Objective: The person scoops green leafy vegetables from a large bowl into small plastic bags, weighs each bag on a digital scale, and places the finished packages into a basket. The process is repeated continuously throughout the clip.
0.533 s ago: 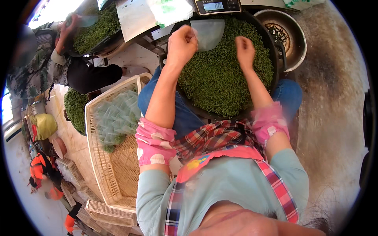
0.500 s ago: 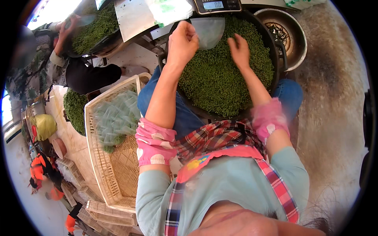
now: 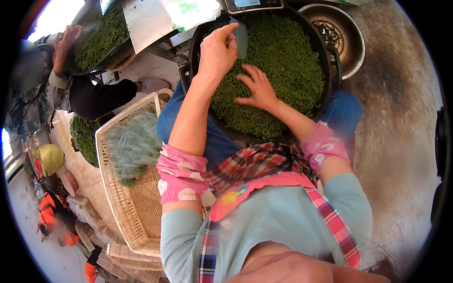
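Note:
A large dark tub [image 3: 329,61] between my knees is heaped with small green peppercorn-like berries [image 3: 288,52]. Over the tub's left side, my left hand [image 3: 218,52] pinches a clear plastic bag [image 3: 241,40] by its edge; the bag hangs narrow, and I see nothing in it. My right hand [image 3: 258,88] rests low on the berries with its fingers spread, to the right of and nearer than my left hand. Whether any berries lie under its fingers is hidden.
A digital scale [image 3: 254,4] stands beyond the tub beside papers [image 3: 151,21]. A metal basin [image 3: 356,52] sits at the right. To my left, a cream plastic crate [image 3: 137,207] holds several filled clear bags [image 3: 134,144]. Another person [image 3: 52,85] sits at the far left by another berry tub.
My right hand has come down and left onto the berries, fingers spreading. The bag in my left hand has turned from wide and flat to narrow. The view has shifted slightly.

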{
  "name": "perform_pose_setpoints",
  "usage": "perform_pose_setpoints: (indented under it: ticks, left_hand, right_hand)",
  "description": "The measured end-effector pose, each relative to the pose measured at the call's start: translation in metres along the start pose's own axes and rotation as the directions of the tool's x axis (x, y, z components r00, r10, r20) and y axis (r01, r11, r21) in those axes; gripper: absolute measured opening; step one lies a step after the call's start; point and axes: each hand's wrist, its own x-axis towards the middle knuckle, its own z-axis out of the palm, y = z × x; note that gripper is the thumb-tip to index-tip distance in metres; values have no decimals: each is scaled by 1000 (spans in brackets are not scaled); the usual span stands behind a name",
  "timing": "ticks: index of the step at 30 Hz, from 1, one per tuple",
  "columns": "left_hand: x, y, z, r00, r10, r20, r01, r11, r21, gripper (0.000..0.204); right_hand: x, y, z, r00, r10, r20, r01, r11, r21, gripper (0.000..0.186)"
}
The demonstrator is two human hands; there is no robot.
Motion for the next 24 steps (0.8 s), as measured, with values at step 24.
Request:
perform_pose_setpoints:
  ticks: [24]
  left_hand:
    - [-5, -5, 44, 939, -59, 338, 54, 998, 26, 43]
  right_hand:
    - [104, 17, -109, 875, 482, 45, -9, -77, 997, 49]
